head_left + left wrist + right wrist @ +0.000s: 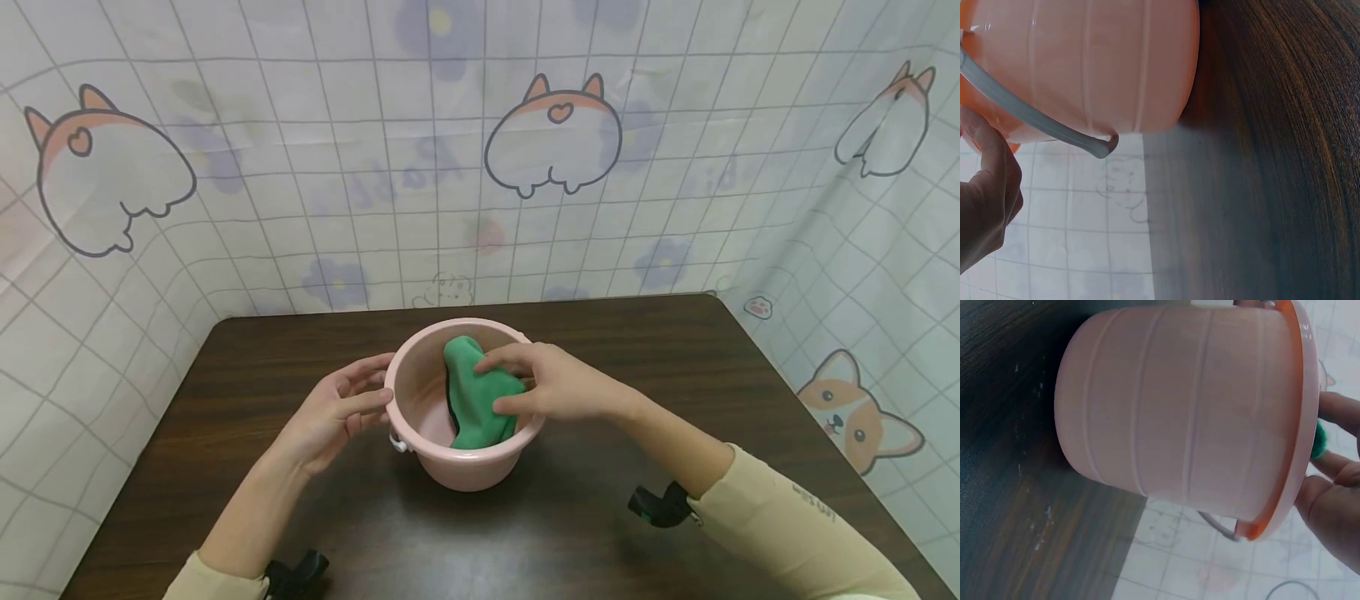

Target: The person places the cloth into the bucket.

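A pink bucket (pixel 465 471) stands upright on the table, its grey handle (pixel 1041 122) hanging down the outside. Inside it is a folded green cloth (pixel 472 404) with a dark edge, leaning up towards the rim. My left hand (pixel 337 408) holds the bucket's left rim, thumb at the lip and fingers against the outer side. From the right, my right hand (pixel 562 383) reaches over the rim and grips the cloth between thumb and fingers. In the right wrist view only a sliver of green shows beside the fingers; the bucket wall hides the rest.
The dark brown wooden table (pixel 300 508) reaches back to a wall sheet (pixel 450 192) with a grid and cartoon dogs. The sheet continues along both sides. A black strap piece (pixel 660 506) sits at the right forearm, another (pixel 296 575) at the left.
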Tool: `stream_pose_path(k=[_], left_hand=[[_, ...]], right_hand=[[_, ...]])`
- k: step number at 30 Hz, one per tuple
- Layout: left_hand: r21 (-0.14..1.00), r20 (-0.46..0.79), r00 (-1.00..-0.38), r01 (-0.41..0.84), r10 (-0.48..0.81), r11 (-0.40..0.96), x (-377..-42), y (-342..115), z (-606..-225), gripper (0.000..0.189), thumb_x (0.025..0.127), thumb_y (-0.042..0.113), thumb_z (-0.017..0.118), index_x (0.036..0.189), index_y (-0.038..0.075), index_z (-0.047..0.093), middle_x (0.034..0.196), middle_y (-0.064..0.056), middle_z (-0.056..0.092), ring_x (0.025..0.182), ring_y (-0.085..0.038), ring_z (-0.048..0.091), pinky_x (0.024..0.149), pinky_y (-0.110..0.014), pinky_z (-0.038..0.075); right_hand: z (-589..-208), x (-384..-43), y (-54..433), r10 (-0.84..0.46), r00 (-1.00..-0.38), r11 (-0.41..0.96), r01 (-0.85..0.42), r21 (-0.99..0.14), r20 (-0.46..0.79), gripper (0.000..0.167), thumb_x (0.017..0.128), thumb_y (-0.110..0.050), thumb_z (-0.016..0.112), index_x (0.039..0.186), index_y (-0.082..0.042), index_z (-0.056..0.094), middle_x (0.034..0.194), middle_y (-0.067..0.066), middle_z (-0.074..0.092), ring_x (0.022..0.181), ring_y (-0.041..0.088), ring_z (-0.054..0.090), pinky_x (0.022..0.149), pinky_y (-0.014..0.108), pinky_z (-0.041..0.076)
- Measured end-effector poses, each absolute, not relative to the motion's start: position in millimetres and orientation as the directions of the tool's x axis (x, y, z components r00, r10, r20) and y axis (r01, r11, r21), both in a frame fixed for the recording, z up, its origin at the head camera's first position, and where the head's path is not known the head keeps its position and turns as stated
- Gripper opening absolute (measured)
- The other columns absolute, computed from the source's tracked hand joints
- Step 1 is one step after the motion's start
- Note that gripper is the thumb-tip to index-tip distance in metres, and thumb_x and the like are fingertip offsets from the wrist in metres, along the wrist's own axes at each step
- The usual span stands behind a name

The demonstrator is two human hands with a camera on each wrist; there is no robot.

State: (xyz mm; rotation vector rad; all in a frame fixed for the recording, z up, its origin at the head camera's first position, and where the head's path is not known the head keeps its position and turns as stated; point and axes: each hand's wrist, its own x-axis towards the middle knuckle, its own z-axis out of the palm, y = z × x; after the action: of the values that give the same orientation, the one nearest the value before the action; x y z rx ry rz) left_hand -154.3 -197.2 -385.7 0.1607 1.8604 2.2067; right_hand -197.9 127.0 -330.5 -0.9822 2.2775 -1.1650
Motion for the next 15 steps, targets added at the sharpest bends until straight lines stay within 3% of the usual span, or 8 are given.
stream_pose_path(k=[4,9,15], left_hand=[[0.981,-0.062,-0.962,-0.108,0.268,-0.159,-154.5,-197.7,-385.3,0.061,0.097,0.000,0.068,0.151,-0.006,0.040,0.128,-0.019,0.052,0.093,-0.016,0.066,0.080,-0.028,0.061],[0.983,-0.055,-0.962,-0.098,0.268,-0.153,-154.1,-197.4,-385.3,0.060,0.097,0.000,0.068,0.150,-0.007,0.040,0.127,-0.020,0.051,0.094,-0.016,0.066,0.080,-0.028,0.061],[0.990,-0.030,-0.965,-0.064,0.261,-0.123,-154.7,-202.2,-393.5,0.056,0.101,0.006,0.064,0.150,-0.006,0.041,0.122,-0.015,0.054,0.095,-0.017,0.065,0.083,-0.031,0.061]], right_hand=[[-331.5,-194.2,123.4,-0.752,-0.658,0.424,-0.533,-0.732,0.043,0.044,0.093,-0.014,0.077,0.135,-0.007,0.064,0.146,0.010,0.054,0.119,0.019,0.063,0.094,0.030,0.056],[-331.0,-191.0,120.5,-0.770,-0.635,0.426,-0.591,-0.685,0.069,0.040,0.094,-0.008,0.075,0.132,-0.001,0.065,0.142,0.014,0.056,0.116,0.024,0.066,0.092,0.028,0.057],[-333.4,-189.2,126.7,-0.729,-0.673,0.363,-0.537,-0.762,0.127,0.036,0.094,-0.003,0.072,0.129,-0.007,0.065,0.134,0.004,0.060,0.112,0.021,0.067,0.091,0.033,0.058]])
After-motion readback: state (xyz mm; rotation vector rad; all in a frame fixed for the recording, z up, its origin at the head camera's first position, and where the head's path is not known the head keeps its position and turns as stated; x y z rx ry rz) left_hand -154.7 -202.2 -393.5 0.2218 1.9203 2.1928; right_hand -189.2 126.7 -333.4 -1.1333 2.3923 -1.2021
